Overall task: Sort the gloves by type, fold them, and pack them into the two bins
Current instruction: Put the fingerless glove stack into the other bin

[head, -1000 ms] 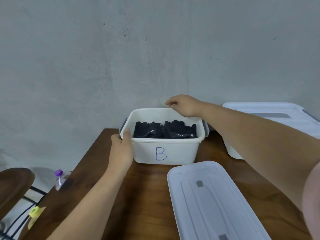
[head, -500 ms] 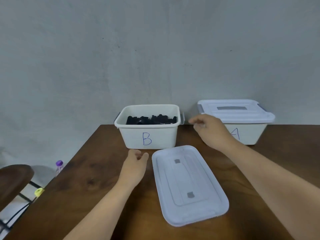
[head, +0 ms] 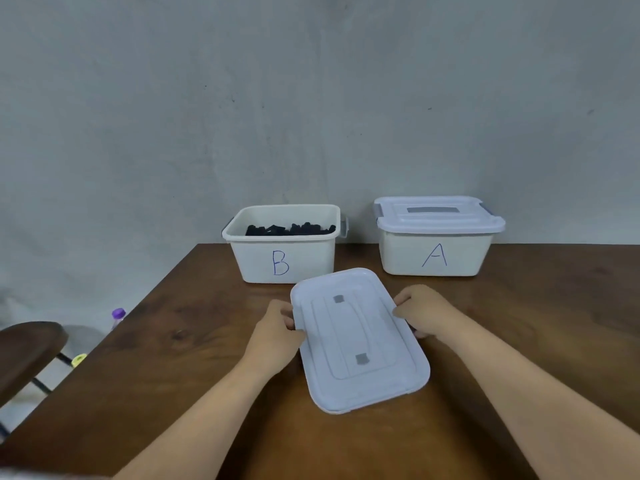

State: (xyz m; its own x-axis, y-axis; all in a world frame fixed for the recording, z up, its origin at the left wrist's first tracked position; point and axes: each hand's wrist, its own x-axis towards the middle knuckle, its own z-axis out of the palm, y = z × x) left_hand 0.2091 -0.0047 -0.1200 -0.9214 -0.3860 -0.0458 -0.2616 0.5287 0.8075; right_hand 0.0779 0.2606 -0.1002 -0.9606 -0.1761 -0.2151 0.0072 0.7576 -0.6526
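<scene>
Lid (head: 356, 341) on the tabletop (head: 194, 341), long axis pointing away from you; your left hand (head: 277, 329) and right hand (head: 424, 313) each keep a closed grip on a long edge. Bin B (head: 282, 261), open, black gloves (head: 291, 229) inside, stands just beyond its far end

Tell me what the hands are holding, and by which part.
The loose white lid: the left hand has its grip on the left long edge, the right hand on the right long edge.
</scene>
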